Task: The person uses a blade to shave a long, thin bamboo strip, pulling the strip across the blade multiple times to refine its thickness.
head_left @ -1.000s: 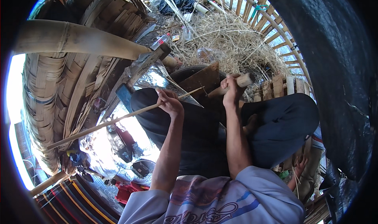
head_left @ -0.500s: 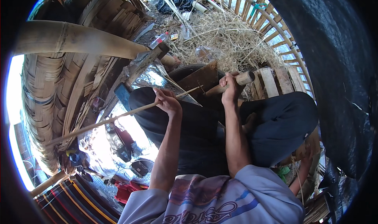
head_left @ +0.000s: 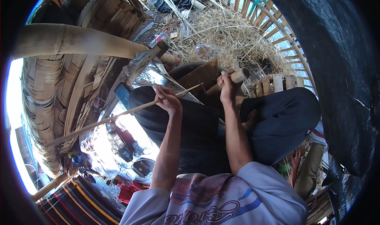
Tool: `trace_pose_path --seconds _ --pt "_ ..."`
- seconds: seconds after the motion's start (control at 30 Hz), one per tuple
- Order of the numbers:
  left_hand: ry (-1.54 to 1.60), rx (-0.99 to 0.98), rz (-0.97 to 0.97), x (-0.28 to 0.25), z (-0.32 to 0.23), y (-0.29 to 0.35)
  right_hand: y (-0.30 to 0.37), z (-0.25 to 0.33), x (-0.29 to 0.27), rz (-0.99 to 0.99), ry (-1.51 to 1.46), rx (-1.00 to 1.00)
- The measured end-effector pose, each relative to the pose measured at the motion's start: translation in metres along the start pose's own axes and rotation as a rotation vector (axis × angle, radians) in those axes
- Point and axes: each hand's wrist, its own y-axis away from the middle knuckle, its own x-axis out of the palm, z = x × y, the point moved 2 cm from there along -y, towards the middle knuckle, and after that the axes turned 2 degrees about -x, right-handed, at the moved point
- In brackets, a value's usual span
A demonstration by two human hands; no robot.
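My left hand (head_left: 168, 99) is closed around a long, thin bamboo stick (head_left: 118, 115), above my left knee. The stick slants from the woven bamboo at the left up to its pale tip near my right hand. My right hand (head_left: 227, 86) grips the thick, round wooden handle (head_left: 240, 75) of a tool. Its working end points down-left beside the stick's tip and is lost in shadow, so I cannot tell its kind. Just beyond the hands, a rusty brown plate (head_left: 198, 75) leans in a dark round rim (head_left: 174, 71).
Woven bamboo (head_left: 41, 106) and a thick bamboo pole (head_left: 87, 41) stand at left. Straw (head_left: 233, 35) and plastic bottles (head_left: 159, 38) lie ahead. A slatted bamboo fence (head_left: 273, 17) and black sheeting (head_left: 328, 67) line the right. Another person's hand (head_left: 295, 160) shows at lower right.
My right hand and the wooden-handled tool have shifted slightly left and up. The stick stays in my left hand. At lower right, the other person's hand and leg show in a different position.
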Motion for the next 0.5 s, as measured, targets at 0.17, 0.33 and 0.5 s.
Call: trace_pose_path --seconds 0.17,0.33,0.5 --pt "0.012 0.005 0.005 -0.001 0.000 0.001 0.000 0.009 -0.004 -0.065 -0.074 0.006" --pt "0.041 -0.026 -0.017 0.000 0.000 0.004 -0.001 0.001 -0.009 -0.043 -0.088 0.036" --pt "0.043 -0.009 -0.008 -0.003 0.003 0.002 0.001 0.009 -0.002 0.006 -0.096 -0.017"
